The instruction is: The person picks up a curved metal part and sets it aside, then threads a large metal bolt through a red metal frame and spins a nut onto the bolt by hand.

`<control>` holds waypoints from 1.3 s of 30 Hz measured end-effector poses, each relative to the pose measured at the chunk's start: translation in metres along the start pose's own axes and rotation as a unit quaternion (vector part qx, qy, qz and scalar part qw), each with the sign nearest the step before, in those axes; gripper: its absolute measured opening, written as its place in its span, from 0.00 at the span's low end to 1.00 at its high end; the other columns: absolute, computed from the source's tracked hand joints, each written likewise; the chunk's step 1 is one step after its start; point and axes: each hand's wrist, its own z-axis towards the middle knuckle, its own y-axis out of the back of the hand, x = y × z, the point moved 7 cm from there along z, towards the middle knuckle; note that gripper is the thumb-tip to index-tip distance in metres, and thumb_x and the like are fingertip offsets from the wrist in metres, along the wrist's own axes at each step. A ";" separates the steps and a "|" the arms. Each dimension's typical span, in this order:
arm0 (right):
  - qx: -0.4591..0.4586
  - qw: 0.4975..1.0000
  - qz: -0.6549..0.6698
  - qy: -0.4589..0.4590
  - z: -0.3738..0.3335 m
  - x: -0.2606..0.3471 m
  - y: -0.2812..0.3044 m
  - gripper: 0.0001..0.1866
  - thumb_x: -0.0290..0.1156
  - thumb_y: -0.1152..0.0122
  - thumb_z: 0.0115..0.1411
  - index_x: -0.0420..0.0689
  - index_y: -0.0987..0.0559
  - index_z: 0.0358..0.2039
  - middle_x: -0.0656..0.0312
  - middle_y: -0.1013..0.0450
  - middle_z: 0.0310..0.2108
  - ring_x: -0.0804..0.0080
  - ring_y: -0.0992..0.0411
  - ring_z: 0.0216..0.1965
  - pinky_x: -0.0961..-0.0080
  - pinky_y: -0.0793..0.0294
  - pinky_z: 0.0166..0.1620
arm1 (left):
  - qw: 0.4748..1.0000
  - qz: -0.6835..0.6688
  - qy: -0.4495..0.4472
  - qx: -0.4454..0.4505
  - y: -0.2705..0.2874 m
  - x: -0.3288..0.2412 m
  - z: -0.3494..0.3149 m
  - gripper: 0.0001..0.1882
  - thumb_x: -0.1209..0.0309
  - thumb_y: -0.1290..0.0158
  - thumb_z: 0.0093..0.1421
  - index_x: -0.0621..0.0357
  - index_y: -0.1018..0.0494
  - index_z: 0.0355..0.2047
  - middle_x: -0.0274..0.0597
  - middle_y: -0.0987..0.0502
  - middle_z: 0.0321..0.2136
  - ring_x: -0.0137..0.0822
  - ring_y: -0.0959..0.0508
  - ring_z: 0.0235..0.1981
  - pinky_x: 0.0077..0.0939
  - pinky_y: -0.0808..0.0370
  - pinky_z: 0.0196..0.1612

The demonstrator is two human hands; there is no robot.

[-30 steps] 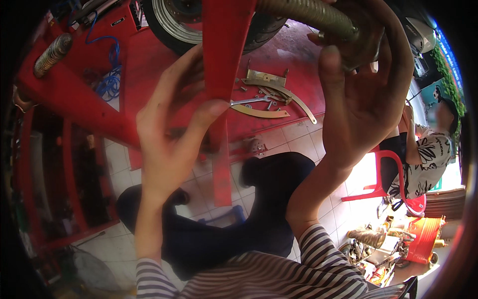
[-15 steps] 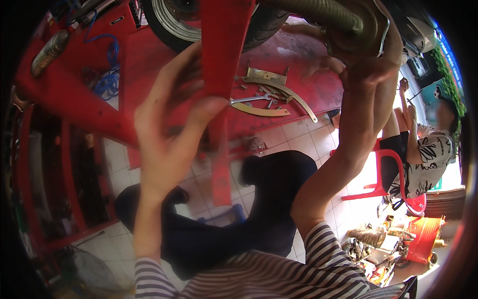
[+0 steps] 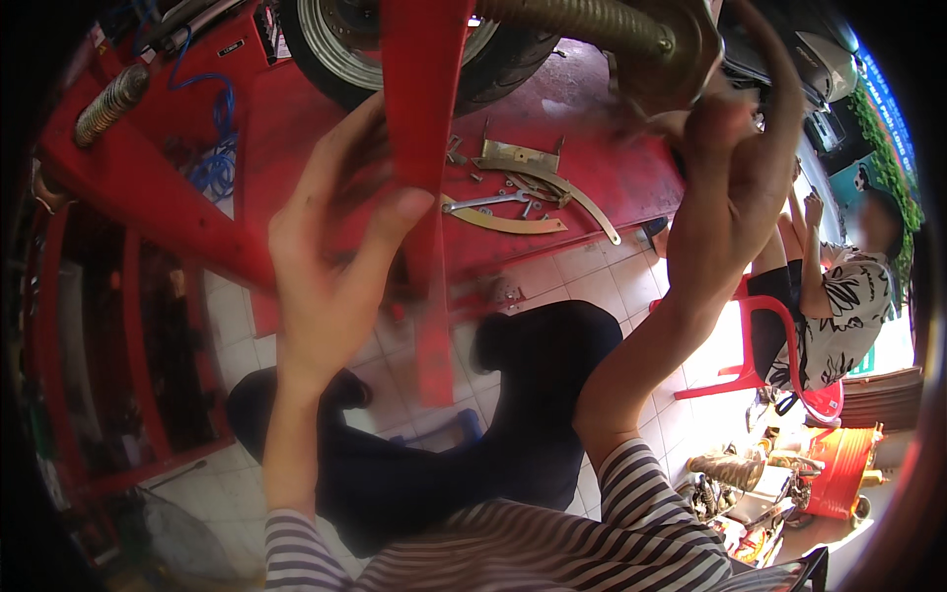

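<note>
My left hand (image 3: 335, 252) is wrapped around an upright red metal bar (image 3: 424, 109), its thumb across the near side and its fingers partly hidden behind. My right hand (image 3: 725, 148) is raised at the upper right. It grips a round, dull metal handwheel (image 3: 671, 74) at the end of a thick threaded rod (image 3: 582, 25); motion blurs the fingers. Behind the bar stands a tyred wheel (image 3: 330, 54) with a silver rim. Below, on the red platform (image 3: 340, 148), lie a wrench (image 3: 488, 200), curved metal strips (image 3: 587, 207), a bracket (image 3: 520, 156) and several small fasteners.
A slanted red beam (image 3: 168, 202) with a second threaded rod (image 3: 110, 104) stands at left, near a blue hose (image 3: 212, 173). At right, a person (image 3: 838, 306) sits on a red plastic chair (image 3: 764, 335). Metal parts (image 3: 735, 488) are piled at lower right.
My right hand has turned on the handwheel, its wrist now at a different angle. The red bar and threaded rod appear slightly farther left. My left hand stays around the bar.
</note>
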 end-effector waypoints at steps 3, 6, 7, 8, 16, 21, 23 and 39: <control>-0.012 0.996 -0.073 0.048 -0.005 0.001 -0.011 0.33 0.36 0.46 0.65 0.39 0.46 0.65 0.49 0.33 0.54 0.63 0.28 0.51 0.72 0.24 0.49 | 1.000 -0.004 -0.011 -0.003 -0.002 0.002 0.000 0.27 0.74 0.43 0.59 0.69 0.35 0.58 0.51 0.25 0.50 0.39 0.24 0.50 0.32 0.28 0.55; -0.008 0.998 -0.067 0.017 -0.003 -0.003 -0.007 0.33 0.33 0.45 0.64 0.39 0.48 0.65 0.50 0.32 0.53 0.64 0.29 0.51 0.74 0.25 0.49 | 1.000 0.002 -0.022 -0.001 -0.002 0.000 0.001 0.26 0.73 0.44 0.60 0.69 0.34 0.58 0.51 0.25 0.50 0.38 0.24 0.50 0.32 0.28 0.55; -0.002 0.998 -0.056 -0.024 -0.003 -0.006 0.001 0.34 0.32 0.44 0.64 0.40 0.48 0.65 0.50 0.32 0.53 0.64 0.29 0.51 0.74 0.25 0.49 | 1.000 0.002 -0.019 0.000 -0.002 0.000 0.001 0.26 0.73 0.44 0.60 0.69 0.34 0.58 0.51 0.25 0.50 0.38 0.24 0.51 0.32 0.28 0.55; 0.008 0.994 -0.068 -0.081 0.000 -0.010 0.010 0.34 0.31 0.44 0.64 0.40 0.49 0.65 0.50 0.32 0.53 0.64 0.29 0.51 0.75 0.26 0.49 | 1.000 0.004 -0.017 0.000 -0.002 0.000 0.001 0.26 0.73 0.44 0.60 0.69 0.34 0.58 0.51 0.25 0.50 0.38 0.24 0.51 0.32 0.28 0.55; 0.181 0.973 0.143 -0.021 -0.001 -0.008 -0.024 0.32 0.33 0.45 0.65 0.39 0.47 0.64 0.48 0.31 0.52 0.65 0.29 0.51 0.77 0.26 0.47 | 1.000 0.010 -0.006 0.009 -0.002 0.003 0.002 0.26 0.71 0.44 0.61 0.68 0.34 0.58 0.50 0.25 0.50 0.37 0.25 0.52 0.31 0.29 0.55; 0.017 0.985 -0.133 0.111 0.007 0.001 -0.010 0.34 0.47 0.52 0.66 0.36 0.47 0.62 0.45 0.27 0.47 0.62 0.24 0.42 0.75 0.24 0.44 | 1.000 0.022 0.008 0.015 -0.003 0.000 0.003 0.26 0.73 0.44 0.60 0.67 0.34 0.59 0.50 0.26 0.51 0.36 0.25 0.52 0.31 0.29 0.55; -0.005 0.986 -0.145 0.083 0.003 0.007 -0.016 0.35 0.49 0.52 0.66 0.36 0.48 0.63 0.44 0.28 0.47 0.61 0.25 0.44 0.74 0.24 0.45 | 1.000 0.005 0.004 0.016 -0.002 -0.001 0.003 0.26 0.73 0.44 0.60 0.67 0.34 0.59 0.50 0.26 0.52 0.36 0.25 0.52 0.31 0.28 0.55; 0.057 0.990 0.089 -0.093 -0.009 -0.010 -0.017 0.34 0.49 0.58 0.68 0.37 0.49 0.63 0.42 0.32 0.51 0.62 0.24 0.36 0.73 0.22 0.39 | 1.000 0.020 0.014 -0.003 -0.001 -0.001 -0.001 0.27 0.74 0.45 0.60 0.65 0.35 0.59 0.48 0.25 0.51 0.37 0.24 0.50 0.31 0.28 0.55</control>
